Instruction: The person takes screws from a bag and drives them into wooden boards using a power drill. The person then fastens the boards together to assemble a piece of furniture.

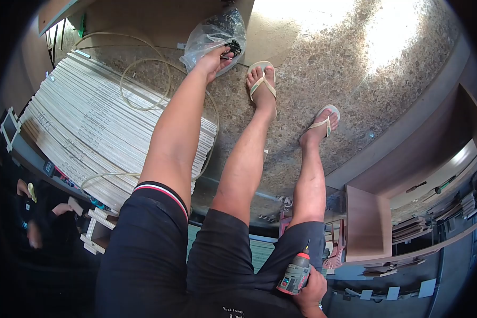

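Observation:
My left hand [212, 61] reaches far forward to a clear plastic bag [205, 41] on the floor. Its curled fingers hold a small cluster of black screws [232, 49] at the bag's mouth, and more dark pieces show through the plastic. Down by my right thigh, my right hand [314, 289] is wrapped around the grip of a grey and red cordless drill [296, 274]. A thin bit points forward from its nose. The trigger finger is mostly hidden behind the drill body.
A large stack of pale boards [111, 124] lies at the left, with a looping hose [168, 79] across it. My sandalled feet [262, 87] are on the speckled floor [302, 69]. A brown wooden cabinet panel [368, 220] stands at the right. Another person [37, 212] is at the far left.

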A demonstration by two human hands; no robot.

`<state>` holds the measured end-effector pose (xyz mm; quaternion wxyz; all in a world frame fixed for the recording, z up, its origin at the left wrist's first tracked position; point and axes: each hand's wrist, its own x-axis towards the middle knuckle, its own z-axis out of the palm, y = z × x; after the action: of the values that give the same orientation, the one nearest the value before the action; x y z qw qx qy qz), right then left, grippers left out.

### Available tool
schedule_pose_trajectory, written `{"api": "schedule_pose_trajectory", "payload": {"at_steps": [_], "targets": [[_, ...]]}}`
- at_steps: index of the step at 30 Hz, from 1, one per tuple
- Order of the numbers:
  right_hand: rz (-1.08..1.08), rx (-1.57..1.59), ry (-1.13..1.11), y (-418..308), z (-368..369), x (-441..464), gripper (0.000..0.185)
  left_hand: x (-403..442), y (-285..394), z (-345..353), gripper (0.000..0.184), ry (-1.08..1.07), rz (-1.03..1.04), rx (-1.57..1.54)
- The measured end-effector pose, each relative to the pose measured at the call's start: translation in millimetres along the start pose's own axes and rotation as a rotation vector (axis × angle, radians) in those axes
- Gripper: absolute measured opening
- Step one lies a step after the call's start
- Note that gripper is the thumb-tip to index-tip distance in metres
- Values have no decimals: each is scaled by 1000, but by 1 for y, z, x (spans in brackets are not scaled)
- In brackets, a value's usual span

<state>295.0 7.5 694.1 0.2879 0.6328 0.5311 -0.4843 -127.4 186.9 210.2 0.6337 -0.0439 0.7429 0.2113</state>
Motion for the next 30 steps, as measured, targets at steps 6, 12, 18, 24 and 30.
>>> {"api": "schedule_pose_trajectory", "payload": {"at_steps": [6, 12, 18, 24, 30], "targets": [[-2, -18, 16, 7, 8, -6, 51, -8, -6, 1, 27, -57, 14, -183], [-7, -4, -17, 12, 10, -4, 54, -2, -6, -2, 23, 27, 20, -386], [-13, 11, -18, 17, 10, -4, 54, -5, -12, 2, 22, -106, 28, -439], [-20, 23, -17, 17, 10, -4, 55, -20, -13, 10, 30, -234, -62, -478], [-10, 34, -29, 20, 12, -4, 54, -40, -22, 32, 37, -614, -123, -540]]}}
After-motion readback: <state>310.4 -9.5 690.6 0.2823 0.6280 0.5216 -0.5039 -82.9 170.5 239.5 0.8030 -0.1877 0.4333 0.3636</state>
